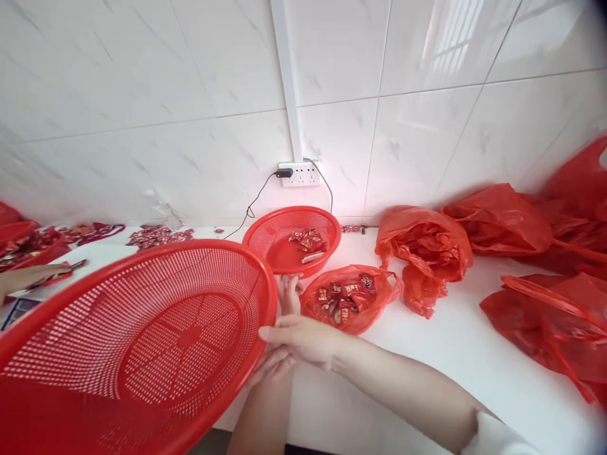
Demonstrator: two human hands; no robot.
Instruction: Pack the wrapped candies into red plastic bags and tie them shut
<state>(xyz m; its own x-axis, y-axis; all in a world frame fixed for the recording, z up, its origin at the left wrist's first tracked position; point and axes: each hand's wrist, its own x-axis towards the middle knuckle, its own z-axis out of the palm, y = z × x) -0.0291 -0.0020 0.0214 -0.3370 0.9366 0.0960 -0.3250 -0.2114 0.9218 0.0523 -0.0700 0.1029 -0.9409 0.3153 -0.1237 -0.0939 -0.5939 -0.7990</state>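
Observation:
A large red plastic mesh basket (190, 338) fills the lower left, tilted, with its inside facing me. My right hand (303, 338) grips its right rim, thumb on the edge and fingers curled below. My left hand (289, 294) is mostly hidden behind my right; its bent fingers show between the large basket and a smaller red basket (291, 218). What they hold, if anything, is hidden. Several red-wrapped packets (309, 241) lie in the smaller basket. Just right of my hands, an open red plastic bag (386, 309) holds more small red packets (348, 294).
Several red plastic bags (424, 237) stand along the right of the white table (427, 354). Loose red packets (159, 236) lie near the tiled wall. A power strip (301, 175) has cables plugged in. At far left, another person's hand (23, 279) is beside a red basket with packets.

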